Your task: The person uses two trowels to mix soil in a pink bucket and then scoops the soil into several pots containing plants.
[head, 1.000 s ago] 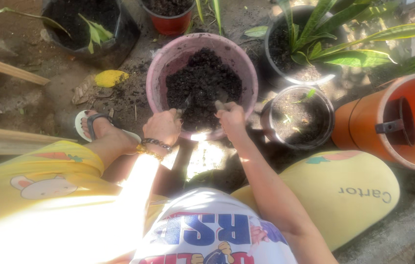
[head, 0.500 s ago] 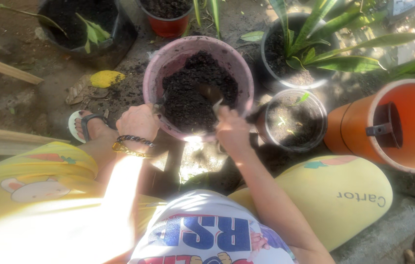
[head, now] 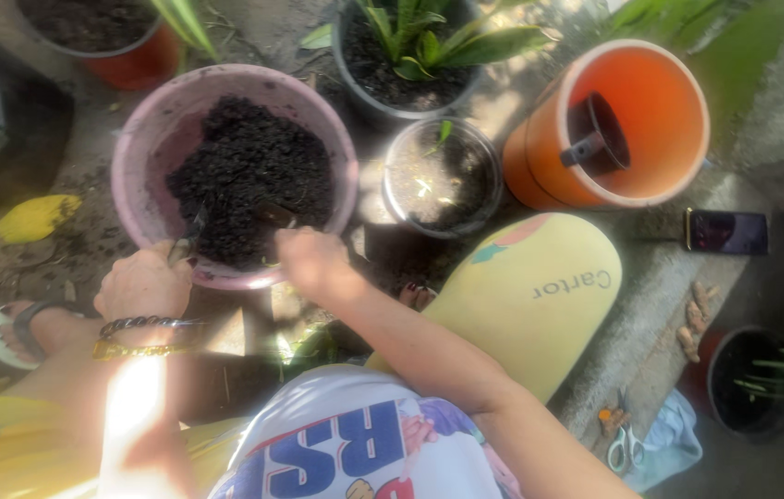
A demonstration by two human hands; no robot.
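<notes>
I count two hands, my left hand [head: 144, 282] and my right hand [head: 315, 261], both low in the middle of the frame. There is one pink basin [head: 146, 139] of dark soil at upper centre left. I see five pots: red pot [head: 138, 57], dark planted pot [head: 382, 83], small clear pot [head: 443, 176], orange pot [head: 660, 129], black pot [head: 743, 388]. One phone [head: 726, 232] lies at right, one pair of scissors [head: 625, 450] at lower right, and one sandal [head: 13, 333] at left.
</notes>
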